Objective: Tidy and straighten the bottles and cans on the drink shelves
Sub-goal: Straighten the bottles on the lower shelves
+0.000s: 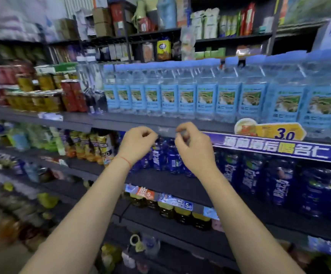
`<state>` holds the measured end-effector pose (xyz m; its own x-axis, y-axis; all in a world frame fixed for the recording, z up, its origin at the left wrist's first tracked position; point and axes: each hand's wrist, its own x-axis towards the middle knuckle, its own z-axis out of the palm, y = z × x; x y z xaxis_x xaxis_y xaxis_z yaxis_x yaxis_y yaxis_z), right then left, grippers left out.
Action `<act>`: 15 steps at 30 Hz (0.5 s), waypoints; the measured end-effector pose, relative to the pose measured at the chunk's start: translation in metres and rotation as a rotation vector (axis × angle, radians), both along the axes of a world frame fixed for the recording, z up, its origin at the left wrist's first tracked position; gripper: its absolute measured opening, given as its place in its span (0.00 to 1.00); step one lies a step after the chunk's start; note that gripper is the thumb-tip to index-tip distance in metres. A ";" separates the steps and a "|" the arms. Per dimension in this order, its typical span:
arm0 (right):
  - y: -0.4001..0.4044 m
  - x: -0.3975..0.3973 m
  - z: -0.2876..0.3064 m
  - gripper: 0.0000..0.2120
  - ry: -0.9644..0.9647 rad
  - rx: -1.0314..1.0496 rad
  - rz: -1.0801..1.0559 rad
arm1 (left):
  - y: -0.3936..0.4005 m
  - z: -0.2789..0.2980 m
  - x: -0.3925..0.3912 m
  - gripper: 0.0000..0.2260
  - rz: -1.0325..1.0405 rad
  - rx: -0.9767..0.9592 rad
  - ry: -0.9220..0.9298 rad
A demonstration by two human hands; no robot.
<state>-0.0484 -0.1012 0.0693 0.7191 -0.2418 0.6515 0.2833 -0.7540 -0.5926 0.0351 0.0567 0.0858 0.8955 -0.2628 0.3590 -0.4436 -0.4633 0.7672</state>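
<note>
My left hand (139, 144) and my right hand (193, 147) are raised side by side in front of the edge of the upper drink shelf (121, 123). The fingers of both are curled. The left hand holds nothing. A blurred grey spot sits at the right hand's fingertips, and I cannot tell whether it is pinched. Dark blue bottles (170, 159) stand behind and between the hands on the middle shelf. More of them (279, 180) run to the right. A tidy row of light blue water bottles (206, 95) fills the shelf above.
Red cans (73, 95) and yellow jars (40, 99) stand left of the water bottles. Yellow-labelled bottles (93, 145) are left of my left hand. Dark bottles with yellow caps (182, 211) sit on the lower shelf. A blue price banner (275, 149) runs along the shelf edge at right.
</note>
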 end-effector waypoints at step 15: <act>0.346 0.153 -0.106 0.07 0.604 0.033 0.365 | 0.391 -0.102 0.087 0.11 0.005 0.142 0.417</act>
<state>0.1042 0.2446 -0.0364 0.9915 0.0710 0.1094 0.1292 -0.6520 -0.7471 0.1222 0.4475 -0.0163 0.9577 -0.2784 -0.0729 -0.1065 -0.5784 0.8088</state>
